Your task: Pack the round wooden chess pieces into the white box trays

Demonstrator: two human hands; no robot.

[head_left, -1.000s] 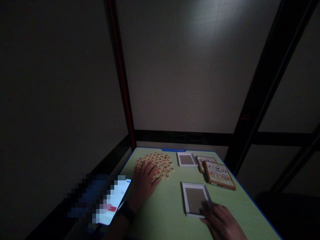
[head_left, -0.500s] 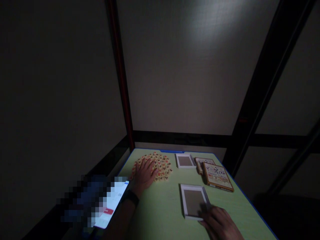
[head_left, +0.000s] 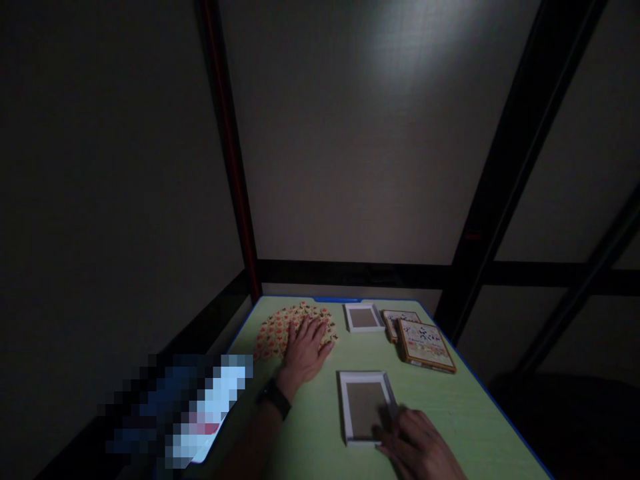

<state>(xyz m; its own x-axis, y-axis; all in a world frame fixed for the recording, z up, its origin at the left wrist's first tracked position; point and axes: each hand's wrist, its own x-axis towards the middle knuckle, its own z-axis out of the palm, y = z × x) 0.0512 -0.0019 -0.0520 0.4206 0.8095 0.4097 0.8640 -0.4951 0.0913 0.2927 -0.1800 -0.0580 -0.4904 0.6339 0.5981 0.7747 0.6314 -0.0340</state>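
My left hand (head_left: 305, 348) lies flat, fingers spread, on a pile of small puzzle pieces (head_left: 274, 329) with red and black marks, at the far left of the green table (head_left: 310, 413). A dark band circles that wrist. My right hand (head_left: 417, 450) rests on the near right corner of a white-rimmed empty tray (head_left: 365, 408) in the near middle, fingertips on its rim. It grips nothing that I can see.
A second white-rimmed tray (head_left: 363, 318) lies at the far middle. Two orange-bordered puzzle boxes (head_left: 425, 345) overlap at the far right. A lit phone screen (head_left: 200, 427) stands at the near left edge. Dark frame posts and walls surround the table.
My left hand slid right across the piece pile, uncovering pieces on its left. My right hand stayed on the near tray's corner. The view shifted slightly.
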